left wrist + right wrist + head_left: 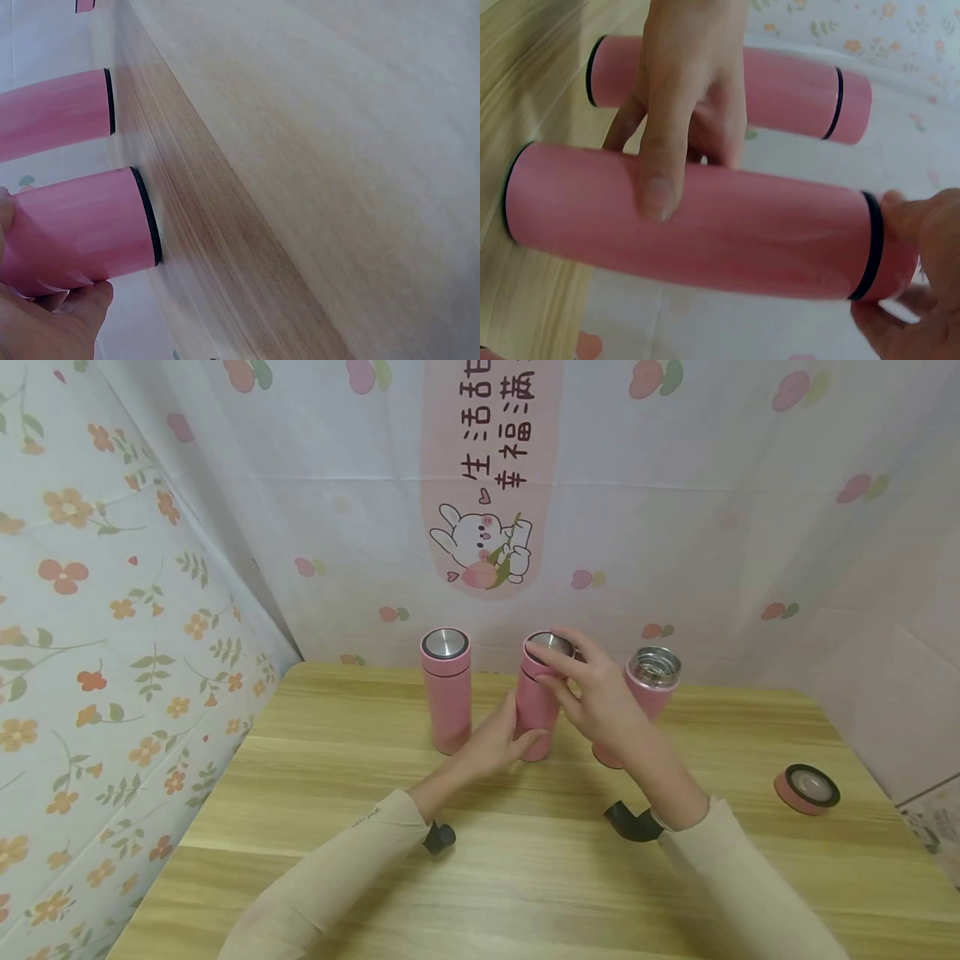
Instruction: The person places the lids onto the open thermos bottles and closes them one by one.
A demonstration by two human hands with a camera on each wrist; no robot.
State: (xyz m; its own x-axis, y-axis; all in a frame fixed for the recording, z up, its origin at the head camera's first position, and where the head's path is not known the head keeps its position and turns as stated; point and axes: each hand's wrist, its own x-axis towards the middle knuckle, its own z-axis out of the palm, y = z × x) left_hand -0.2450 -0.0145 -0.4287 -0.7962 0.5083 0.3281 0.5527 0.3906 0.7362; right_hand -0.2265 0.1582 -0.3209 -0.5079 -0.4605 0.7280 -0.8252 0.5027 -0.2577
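The middle pink thermos bottle (534, 703) stands upright on the table with its steel-topped lid (542, 665) on. My left hand (497, 739) grips its lower body, thumb across the near side. At the top, my right hand (603, 702) holds the lid, its fingers spread round the rim. In the right wrist view a black ring (871, 247) marks the seam between the lid and the body. Another pink thermos bottle (450, 714), lidded, stands to the left. A third, lidless bottle (654, 672), its steel mouth showing, is partly hidden behind my right hand.
A loose pink lid (808, 788) lies on the right side of the wooden table (525, 893). Black straps (633, 822) show at both wrists. A printed curtain (360, 527) hangs right behind the bottles, and a floral one (112, 652) hangs at the left.
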